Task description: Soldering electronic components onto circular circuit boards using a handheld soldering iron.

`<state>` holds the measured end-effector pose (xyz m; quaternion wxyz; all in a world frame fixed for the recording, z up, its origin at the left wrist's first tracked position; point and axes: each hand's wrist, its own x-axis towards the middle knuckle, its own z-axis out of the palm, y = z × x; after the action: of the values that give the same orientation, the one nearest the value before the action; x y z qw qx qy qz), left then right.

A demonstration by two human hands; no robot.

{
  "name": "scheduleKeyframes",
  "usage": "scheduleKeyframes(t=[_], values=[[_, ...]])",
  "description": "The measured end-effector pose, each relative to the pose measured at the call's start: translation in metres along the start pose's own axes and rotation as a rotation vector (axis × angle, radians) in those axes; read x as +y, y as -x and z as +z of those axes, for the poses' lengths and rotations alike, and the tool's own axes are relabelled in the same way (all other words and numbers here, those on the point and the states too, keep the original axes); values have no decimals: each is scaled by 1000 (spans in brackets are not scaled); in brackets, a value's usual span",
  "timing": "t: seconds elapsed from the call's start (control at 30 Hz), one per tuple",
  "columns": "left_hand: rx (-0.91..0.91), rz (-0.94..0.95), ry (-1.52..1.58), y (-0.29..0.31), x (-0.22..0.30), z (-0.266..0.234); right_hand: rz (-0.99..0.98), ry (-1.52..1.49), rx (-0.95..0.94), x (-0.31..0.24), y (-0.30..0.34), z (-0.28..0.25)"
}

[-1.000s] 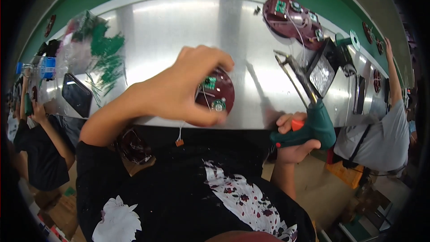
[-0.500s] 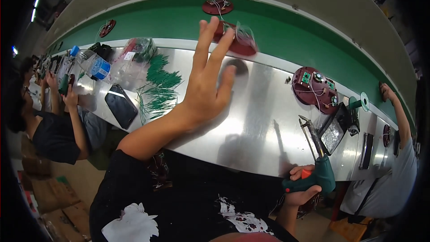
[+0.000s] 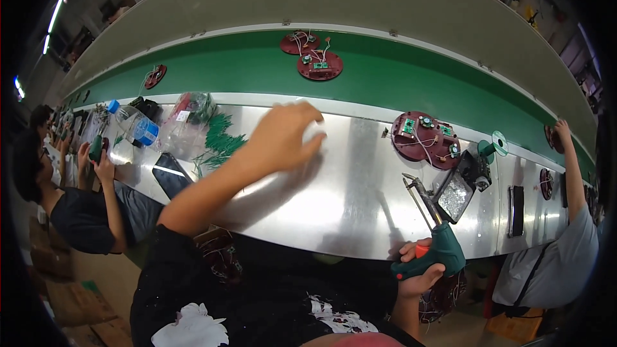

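My left hand [image 3: 286,135] is over the metal worktop [image 3: 350,193], fingers bent and thumb apart from them, with nothing seen in it. Beyond it, on the green belt, lies a maroon disc [image 3: 320,66] with small circuit boards and white wires. Another such disc [image 3: 299,42] touches it from behind. My right hand [image 3: 421,270] is closed round the handle of a green soldering gun [image 3: 447,250] at the near edge, its metal tip pointing up and away. Two joined maroon discs [image 3: 425,140] with green boards sit on the worktop's far side, past the tip.
Left of my arm are cut green wires [image 3: 222,141], a phone [image 3: 171,173], a plastic bag [image 3: 183,130] and a water bottle [image 3: 136,123]. To the right stand a black tray [image 3: 455,196] and a green wire spool [image 3: 493,146]. Co-workers sit on both sides.
My left hand has let go of the maroon disc, drawn back toward me and bent its fingers. The disc now rests on the belt. The soldering gun stays in my right hand.
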<state>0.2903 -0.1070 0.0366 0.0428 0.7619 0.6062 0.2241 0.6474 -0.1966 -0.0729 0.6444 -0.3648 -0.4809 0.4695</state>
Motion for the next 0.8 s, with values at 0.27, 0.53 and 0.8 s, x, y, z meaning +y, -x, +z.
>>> scheduleKeyframes(t=[0.27,0.53,0.8], values=[[9,-302,140,-180,-183,28,25,-7,25,0,4,-1],[-12,-616,-214,-244,-201,69,8,-55,32,5,14,-1],[-117,-634,-209,-234,-214,44,-2,-120,-23,4,7,-2]])
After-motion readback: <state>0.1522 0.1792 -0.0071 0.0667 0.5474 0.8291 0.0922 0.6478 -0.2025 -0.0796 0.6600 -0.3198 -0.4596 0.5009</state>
